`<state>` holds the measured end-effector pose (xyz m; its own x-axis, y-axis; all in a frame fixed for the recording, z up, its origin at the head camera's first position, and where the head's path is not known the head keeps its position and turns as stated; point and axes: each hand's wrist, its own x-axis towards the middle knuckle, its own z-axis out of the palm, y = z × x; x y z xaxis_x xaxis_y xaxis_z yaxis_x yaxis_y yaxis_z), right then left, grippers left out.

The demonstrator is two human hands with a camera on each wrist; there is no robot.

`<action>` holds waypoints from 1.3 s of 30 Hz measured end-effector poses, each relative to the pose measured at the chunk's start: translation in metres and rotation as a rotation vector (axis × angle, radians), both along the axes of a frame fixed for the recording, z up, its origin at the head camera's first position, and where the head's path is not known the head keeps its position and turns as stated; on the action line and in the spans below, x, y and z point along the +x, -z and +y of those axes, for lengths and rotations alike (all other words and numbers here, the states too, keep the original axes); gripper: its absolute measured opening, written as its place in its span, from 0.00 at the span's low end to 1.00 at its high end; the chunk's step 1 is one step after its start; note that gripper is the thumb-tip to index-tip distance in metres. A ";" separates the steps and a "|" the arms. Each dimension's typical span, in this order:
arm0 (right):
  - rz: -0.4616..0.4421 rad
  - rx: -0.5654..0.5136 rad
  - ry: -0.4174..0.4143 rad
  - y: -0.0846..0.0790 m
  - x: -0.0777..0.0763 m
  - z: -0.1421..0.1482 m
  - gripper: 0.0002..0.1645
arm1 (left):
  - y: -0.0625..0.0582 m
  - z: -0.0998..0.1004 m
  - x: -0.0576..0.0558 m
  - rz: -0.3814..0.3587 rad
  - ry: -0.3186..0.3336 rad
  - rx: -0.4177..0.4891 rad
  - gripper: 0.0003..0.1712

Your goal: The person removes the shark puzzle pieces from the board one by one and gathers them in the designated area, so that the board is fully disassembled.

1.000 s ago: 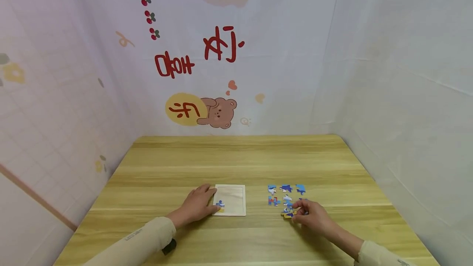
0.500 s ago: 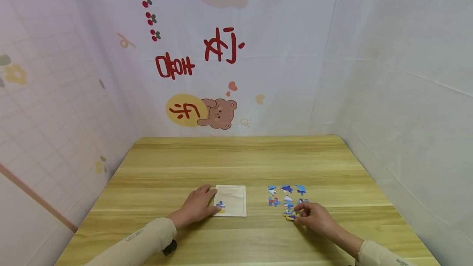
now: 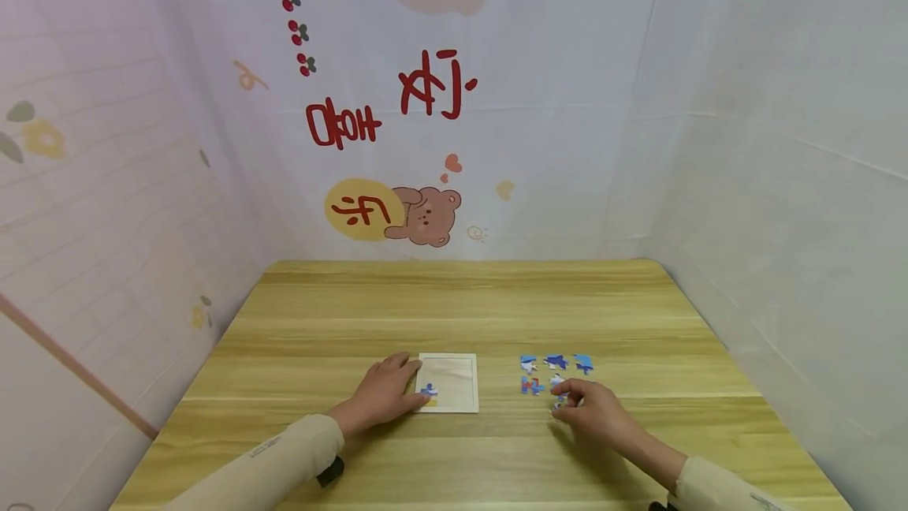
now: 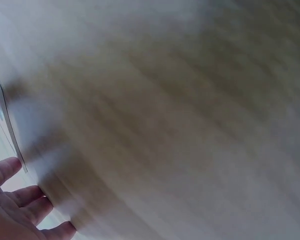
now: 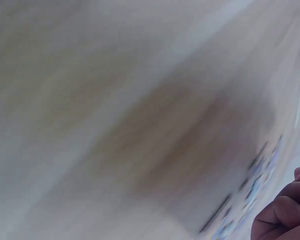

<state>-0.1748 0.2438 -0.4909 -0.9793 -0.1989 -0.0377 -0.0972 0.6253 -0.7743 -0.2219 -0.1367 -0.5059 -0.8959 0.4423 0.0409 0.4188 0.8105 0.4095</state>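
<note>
A square white puzzle frame [image 3: 475, 383] lies on the table with one blue, white and yellow jigsaw piece [image 3: 429, 393] in its lower left corner. My left hand [image 3: 383, 393] rests at the frame's left side, thumb at that corner; in the left wrist view its fingers [image 4: 32, 195] reach along the frame's edge. To the right, my right hand [image 3: 592, 408] pinches a jigsaw piece [image 3: 556, 407] between thumb and forefinger, mostly hidden by them. Curled fingers [image 5: 285, 215] show at the right wrist view's edge.
Several loose jigsaw pieces lie in rows right of the frame, among them a dark blue piece [image 3: 556, 362] and a red and blue piece [image 3: 532, 386]. The right hand covers part of the lower rows. White cloth walls [image 3: 553, 101] enclose the wooden table [image 3: 454, 306].
My right hand has moved slightly left with the pinched jigsaw piece, which now shows less of its yellow face. The left hand stays at the frame. The head view has shifted slightly.
</note>
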 end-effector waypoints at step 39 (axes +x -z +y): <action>-0.035 -0.051 -0.291 0.010 -0.049 -0.179 0.17 | 0.000 -0.022 -0.003 -0.056 0.114 -0.002 0.41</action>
